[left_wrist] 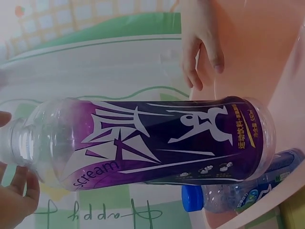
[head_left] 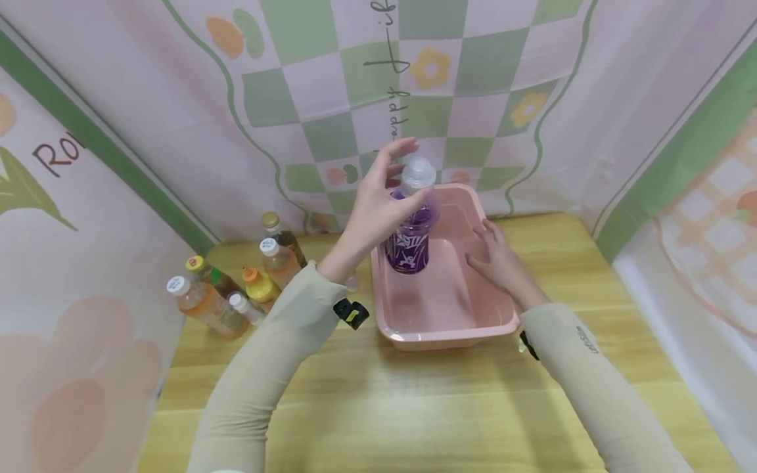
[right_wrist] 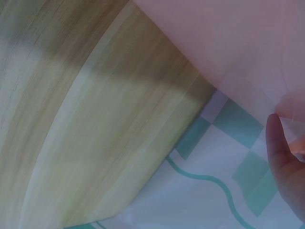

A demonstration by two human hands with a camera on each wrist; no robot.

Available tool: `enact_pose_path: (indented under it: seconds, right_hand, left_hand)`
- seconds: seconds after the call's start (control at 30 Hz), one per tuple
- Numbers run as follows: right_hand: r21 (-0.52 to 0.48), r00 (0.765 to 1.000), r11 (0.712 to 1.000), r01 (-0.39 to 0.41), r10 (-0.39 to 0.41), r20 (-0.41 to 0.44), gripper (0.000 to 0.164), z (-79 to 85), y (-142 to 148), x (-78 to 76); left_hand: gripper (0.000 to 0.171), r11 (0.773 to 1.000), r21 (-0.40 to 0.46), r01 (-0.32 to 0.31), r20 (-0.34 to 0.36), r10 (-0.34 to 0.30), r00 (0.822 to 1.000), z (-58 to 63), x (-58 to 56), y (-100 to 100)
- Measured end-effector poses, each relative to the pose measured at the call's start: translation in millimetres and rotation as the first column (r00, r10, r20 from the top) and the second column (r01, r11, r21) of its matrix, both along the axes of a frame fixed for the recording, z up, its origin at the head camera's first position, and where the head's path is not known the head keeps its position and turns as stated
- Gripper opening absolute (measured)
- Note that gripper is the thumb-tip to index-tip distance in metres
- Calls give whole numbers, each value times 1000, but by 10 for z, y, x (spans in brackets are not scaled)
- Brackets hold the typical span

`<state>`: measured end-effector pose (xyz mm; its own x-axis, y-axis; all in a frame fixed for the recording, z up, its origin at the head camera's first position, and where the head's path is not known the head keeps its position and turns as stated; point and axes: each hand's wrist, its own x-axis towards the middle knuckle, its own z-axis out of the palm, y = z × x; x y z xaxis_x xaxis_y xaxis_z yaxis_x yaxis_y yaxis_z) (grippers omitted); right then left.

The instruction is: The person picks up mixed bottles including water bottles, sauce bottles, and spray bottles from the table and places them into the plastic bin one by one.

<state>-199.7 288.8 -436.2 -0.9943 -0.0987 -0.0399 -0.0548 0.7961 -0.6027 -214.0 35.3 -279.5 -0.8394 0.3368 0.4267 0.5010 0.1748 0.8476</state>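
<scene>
My left hand holds a purple-labelled sports drink bottle by its neck, upright over the left part of a pink basin. The bottle's clear cap shows between thumb and fingers. In the left wrist view, the label of the bottle faces the camera. My right hand grips the basin's right wall, thumb inside and fingers over the rim. Part of that right hand shows beside the wall in the right wrist view. A blue-capped bottle appears by the basin's edge; I cannot tell whether it is inside.
Left of the basin, several bottles stand on the wooden table: an orange drink with a white cap, a yellow squeeze bottle and a dark gold-capped bottle among them. A checked curtain hangs behind the table.
</scene>
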Motion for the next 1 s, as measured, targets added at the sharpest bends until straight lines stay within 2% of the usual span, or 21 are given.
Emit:
enact_pose_path:
  seconds: [0.2, 0.57, 0.9, 1.0]
  right_hand:
    - [1, 1000, 1000, -1, 1, -7, 69, 0, -14, 6]
    - [7, 999, 1000, -7, 7, -33, 70, -21, -4, 6]
    - [7, 999, 1000, 4, -3, -53, 69, -32, -6, 4]
    - [10, 999, 1000, 2, -1, -45, 69, -26, -14, 8]
  left_hand:
    - [67, 1000, 11, 6, 25, -6, 1000, -35, -47, 53]
    - [66, 997, -48, -63, 89, 67, 994, -120, -219, 104]
    - [67, 994, -85, -62, 152, 74, 986, -322, -295, 183]
    - [66, 988, -126, -90, 149, 109, 983, -388, -300, 205]
